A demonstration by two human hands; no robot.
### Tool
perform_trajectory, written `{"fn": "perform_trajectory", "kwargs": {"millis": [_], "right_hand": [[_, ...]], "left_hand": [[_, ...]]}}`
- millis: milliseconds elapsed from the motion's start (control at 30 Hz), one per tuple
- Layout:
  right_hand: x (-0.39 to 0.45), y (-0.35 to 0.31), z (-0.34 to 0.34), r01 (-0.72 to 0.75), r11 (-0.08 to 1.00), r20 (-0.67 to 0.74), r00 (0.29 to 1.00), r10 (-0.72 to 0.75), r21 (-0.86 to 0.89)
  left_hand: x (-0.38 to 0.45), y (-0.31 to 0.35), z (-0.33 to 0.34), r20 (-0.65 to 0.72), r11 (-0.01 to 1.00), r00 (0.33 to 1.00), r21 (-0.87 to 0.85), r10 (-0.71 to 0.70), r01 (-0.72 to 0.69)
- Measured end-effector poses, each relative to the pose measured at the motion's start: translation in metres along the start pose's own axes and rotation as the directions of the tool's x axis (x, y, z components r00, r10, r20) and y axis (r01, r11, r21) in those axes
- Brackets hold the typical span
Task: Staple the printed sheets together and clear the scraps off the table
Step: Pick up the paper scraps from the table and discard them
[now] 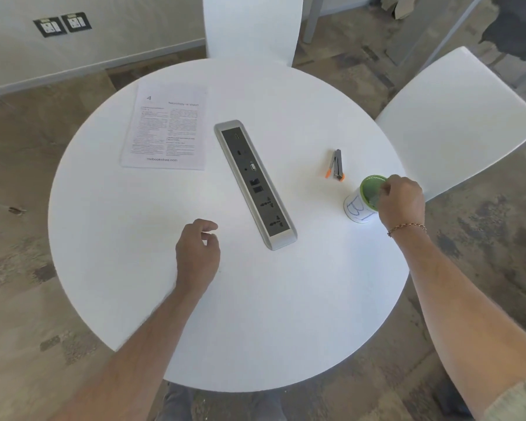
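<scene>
Printed sheets (164,129): 1 neat stack, white, lying flat on the far left part of the round white table (140,299), well apart from both hands. Top page carries 2 columns of small dark text, a large "4" at upper left, a short heading at upper right and a web address line at the foot; body text too small to read. Number of sheets in the stack cannot be told. Whether a staple is in place cannot be made out.

Stapler (336,165): dark grey with orange ends, lying on the table's right part, arms slightly apart, near the cup.

Cup (362,202): white outside with a blue line drawing, green inside, near the right edge of the table. Its right side is covered by the right hand.

Right hand (403,202): fingers curled over the cup's rim, fingertips drawn together; what they pinch, if anything, cannot be told. Chain bracelet (407,228) at the wrist.

Left hand (198,250): hovering or resting at table centre-left, fingers loosely curled, holding nothing.

Socket strip (255,183): grey, set into the table centre, running diagonally between the stack and the stapler.

2 white chairs (456,117) beyond the table; the far one is cut off by the top edge.
</scene>
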State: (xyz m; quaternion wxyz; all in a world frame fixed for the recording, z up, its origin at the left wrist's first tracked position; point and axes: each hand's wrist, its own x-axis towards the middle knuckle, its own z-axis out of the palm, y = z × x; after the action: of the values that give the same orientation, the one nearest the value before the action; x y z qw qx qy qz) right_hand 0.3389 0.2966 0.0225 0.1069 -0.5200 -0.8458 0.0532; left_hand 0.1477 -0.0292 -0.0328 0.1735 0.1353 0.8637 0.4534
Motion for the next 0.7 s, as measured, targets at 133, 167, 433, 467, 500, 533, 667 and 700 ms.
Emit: {"fn": "perform_trajectory", "kwargs": {"millis": [133, 167, 433, 467, 500, 533, 667, 700], "right_hand": [[-0.032, -0.028, 0.013, 0.155, 0.98, -0.178, 0.975, -0.131, 0.126], [-0.045, -0.038, 0.018, 0.205, 0.968, -0.21, 0.962, -0.172, 0.146], [-0.159, -0.136, 0.068, 0.385, 0.835, 0.024, 0.903, -0.428, 0.394], [-0.171, -0.146, 0.073, 0.384, 0.825, 0.065, 0.892, -0.448, 0.416], [-0.18, -0.153, 0.078, 0.372, 0.821, 0.108, 0.883, -0.457, 0.432], [-0.188, -0.16, 0.082, 0.354, 0.822, 0.15, 0.876, -0.459, 0.446], [-0.207, -0.176, 0.096, 0.297, 0.823, 0.291, 0.833, -0.472, 0.484], [-0.208, -0.178, 0.097, 0.294, 0.825, 0.32, 0.818, -0.479, 0.483]], "left_hand": [[-0.001, -0.008, -0.007, -0.012, 1.0, 1.0, 0.013, -0.014, 0.014], [-0.001, -0.01, -0.009, -0.014, 1.0, 1.0, 0.017, -0.016, 0.016], [-0.001, -0.021, -0.022, -0.001, 0.999, 1.0, 0.04, -0.001, 0.001], [-0.002, -0.022, -0.023, 0.004, 0.999, 1.0, 0.041, -0.001, 0.001], [-0.004, -0.022, -0.023, 0.009, 0.999, 1.0, 0.043, 0.001, -0.001], [-0.006, -0.022, -0.023, 0.011, 0.999, 1.0, 0.048, 0.004, -0.005], [-0.011, -0.028, -0.028, 0.014, 0.998, 1.0, 0.065, 0.016, -0.016], [-0.012, -0.029, -0.03, 0.015, 0.998, 1.0, 0.064, 0.013, -0.014]]}}
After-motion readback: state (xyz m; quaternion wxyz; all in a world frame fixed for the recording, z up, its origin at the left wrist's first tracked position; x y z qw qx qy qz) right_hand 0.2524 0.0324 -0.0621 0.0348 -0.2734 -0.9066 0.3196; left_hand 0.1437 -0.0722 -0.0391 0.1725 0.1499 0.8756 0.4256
